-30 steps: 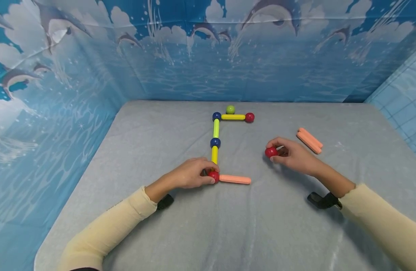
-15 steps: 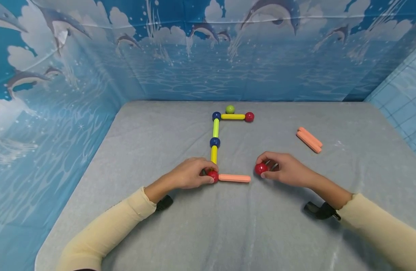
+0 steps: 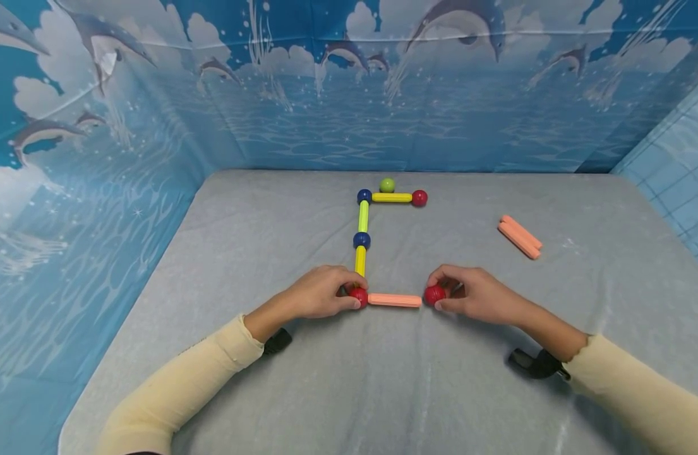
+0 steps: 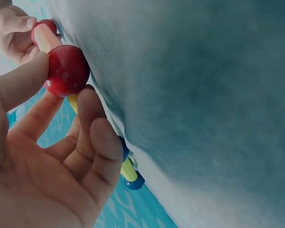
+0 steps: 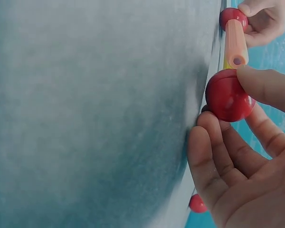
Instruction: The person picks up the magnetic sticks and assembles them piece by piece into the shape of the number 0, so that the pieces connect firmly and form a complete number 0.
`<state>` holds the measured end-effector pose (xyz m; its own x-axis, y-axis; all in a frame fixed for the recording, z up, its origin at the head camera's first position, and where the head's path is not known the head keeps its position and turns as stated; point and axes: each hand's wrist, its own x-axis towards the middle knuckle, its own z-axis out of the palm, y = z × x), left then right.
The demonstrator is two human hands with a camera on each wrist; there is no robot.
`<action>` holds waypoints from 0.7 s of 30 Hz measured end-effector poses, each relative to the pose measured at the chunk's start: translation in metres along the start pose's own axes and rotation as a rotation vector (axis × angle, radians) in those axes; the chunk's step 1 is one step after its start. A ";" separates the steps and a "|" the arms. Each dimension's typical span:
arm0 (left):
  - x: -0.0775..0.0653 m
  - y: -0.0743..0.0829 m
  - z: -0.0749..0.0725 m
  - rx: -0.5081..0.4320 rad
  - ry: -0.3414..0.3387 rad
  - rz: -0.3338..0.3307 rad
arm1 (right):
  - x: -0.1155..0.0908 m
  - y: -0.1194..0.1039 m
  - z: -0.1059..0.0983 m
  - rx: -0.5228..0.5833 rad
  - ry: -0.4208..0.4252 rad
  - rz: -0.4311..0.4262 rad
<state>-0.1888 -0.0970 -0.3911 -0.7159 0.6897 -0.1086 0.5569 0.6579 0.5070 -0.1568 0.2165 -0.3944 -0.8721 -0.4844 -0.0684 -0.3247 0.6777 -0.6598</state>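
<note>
Two hands are at work, each narrowed on a red ball. We see the left hand pinching the corner ball between thumb and fingers; the right hand pinches the end ball just beside the free end of the salmon rod. The rod's end face shows from the right wrist, so we read a slight gap.

Risks, as we judge them: an off-centre approach by the end ball could knock the rod askew. A loosened left pinch might let the corner ball roll, dragging the near yellow rod and bending the line through the middle blue ball, lime rod and far blue ball. The green ball sits behind the far yellow rod, touching or not we cannot tell; a jolt could set it rolling.

Containers: we note none; pieces lie directly on the grey cloth, including two spare salmon rods side by side. The nearest to a holder is the recess in the salmon rod's end, something dark within, too small to identify.
</note>
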 end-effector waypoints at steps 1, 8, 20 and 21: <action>0.000 0.000 0.000 0.001 0.000 -0.001 | 0.000 0.001 0.001 0.003 0.002 -0.002; 0.002 0.002 0.002 -0.008 -0.001 -0.006 | -0.003 0.005 0.001 0.010 -0.002 -0.013; 0.005 0.004 0.005 -0.024 0.004 -0.025 | -0.005 0.009 0.001 0.010 -0.018 -0.020; 0.005 0.004 0.005 -0.025 0.003 -0.026 | -0.005 0.010 0.001 0.010 -0.019 -0.022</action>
<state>-0.1881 -0.0891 -0.3942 -0.7313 0.6717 -0.1190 0.5275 0.6674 0.5257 -0.1555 0.2247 -0.4014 -0.8578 -0.5094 -0.0681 -0.3396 0.6613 -0.6688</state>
